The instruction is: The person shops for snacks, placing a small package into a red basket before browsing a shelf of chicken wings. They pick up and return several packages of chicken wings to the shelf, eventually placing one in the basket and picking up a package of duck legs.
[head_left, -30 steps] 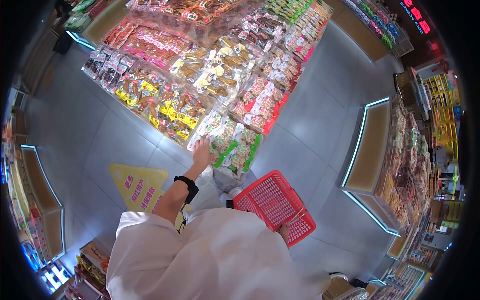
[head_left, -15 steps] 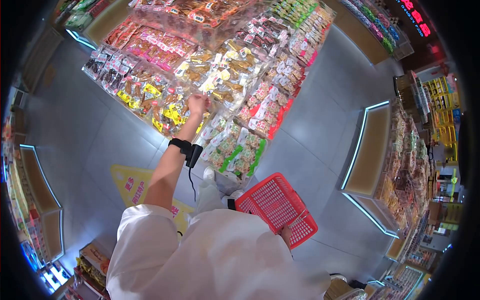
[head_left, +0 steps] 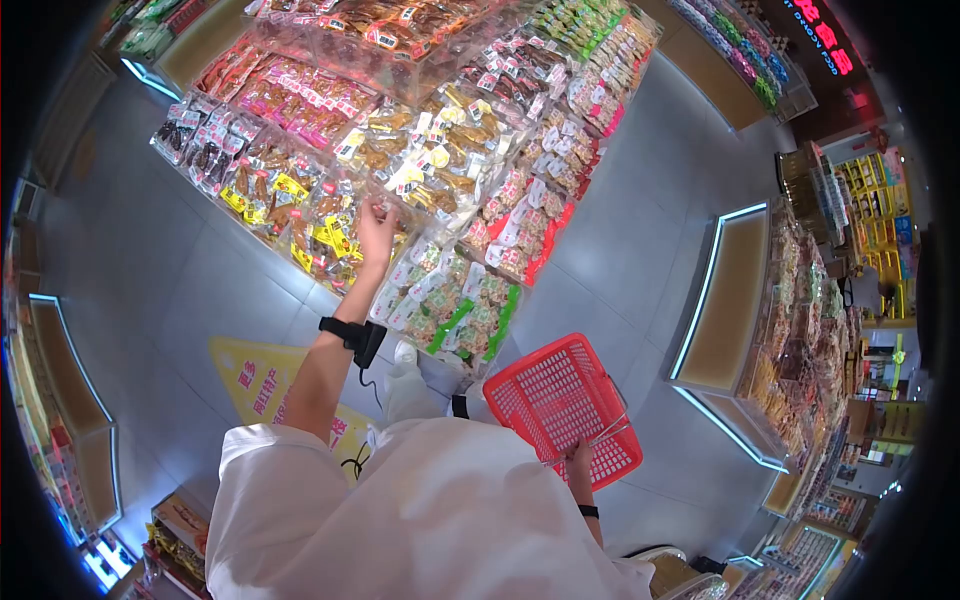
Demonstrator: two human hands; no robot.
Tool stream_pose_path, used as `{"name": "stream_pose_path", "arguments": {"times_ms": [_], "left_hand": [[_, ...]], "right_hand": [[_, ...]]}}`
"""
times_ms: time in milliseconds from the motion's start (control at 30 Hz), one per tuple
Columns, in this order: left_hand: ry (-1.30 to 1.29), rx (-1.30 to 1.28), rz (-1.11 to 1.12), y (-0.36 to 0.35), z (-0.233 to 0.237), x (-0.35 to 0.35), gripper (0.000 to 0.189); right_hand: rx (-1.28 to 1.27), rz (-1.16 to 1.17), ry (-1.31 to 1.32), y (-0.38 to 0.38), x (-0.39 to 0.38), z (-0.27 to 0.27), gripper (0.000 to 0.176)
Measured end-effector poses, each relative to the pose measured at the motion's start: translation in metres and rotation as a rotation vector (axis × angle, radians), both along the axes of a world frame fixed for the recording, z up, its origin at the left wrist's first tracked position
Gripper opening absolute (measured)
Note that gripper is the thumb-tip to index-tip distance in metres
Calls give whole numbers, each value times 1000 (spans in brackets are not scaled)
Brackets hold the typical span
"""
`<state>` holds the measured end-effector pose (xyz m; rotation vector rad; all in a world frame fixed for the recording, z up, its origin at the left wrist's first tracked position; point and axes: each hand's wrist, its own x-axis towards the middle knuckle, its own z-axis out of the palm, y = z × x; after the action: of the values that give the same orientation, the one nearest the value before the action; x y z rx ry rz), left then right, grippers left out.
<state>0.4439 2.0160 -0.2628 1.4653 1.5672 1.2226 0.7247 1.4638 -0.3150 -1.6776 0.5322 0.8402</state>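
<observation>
My left hand [head_left: 376, 235] reaches over the near side of a display of bagged snacks, at a clear bin edge between yellow-labelled packs [head_left: 335, 238] and white-labelled packs [head_left: 435, 170]. Its fingers are bent and close to the packs; whether they hold anything is too small to tell. A black strap with a small device [head_left: 362, 341] is round the left wrist. At the lower right my right hand [head_left: 579, 458] is closed round the thin metal handle of a red plastic basket [head_left: 560, 391]. No goods show inside the basket. Green-edged snack bags [head_left: 450, 308] lie right of my left forearm.
A yellow triangular floor sign [head_left: 262, 380] lies left of my legs. Lit display counters stand at the left [head_left: 75, 360] and right [head_left: 722, 300]. Stacked boxes [head_left: 180, 530] are at the lower left. Shoes [head_left: 680, 575] show at the lower right.
My left hand has shifted slightly left and down in view. The basket sits a little further right, and more of my right hand and forearm shows. The display has shifted slightly left.
</observation>
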Motion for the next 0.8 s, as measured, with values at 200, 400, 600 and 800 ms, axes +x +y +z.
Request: {"name": "stream_pose_path", "arguments": {"times_ms": [200, 400, 600, 800], "left_hand": [[-96, -318, 30, -108, 7, -3, 17], [-30, -374, 179, -209, 10, 46, 14], [-80, -378, 184, -251, 43, 134, 11], [231, -217, 142, -242, 115, 179, 10]], "right_hand": [[-30, 91, 64, 4, 108, -10, 31], [-139, 220, 71, 41, 253, -63, 27], [-165, 289, 222, 93, 333, -71, 27], [-137, 485, 272, 139, 374, -73, 28]]}}
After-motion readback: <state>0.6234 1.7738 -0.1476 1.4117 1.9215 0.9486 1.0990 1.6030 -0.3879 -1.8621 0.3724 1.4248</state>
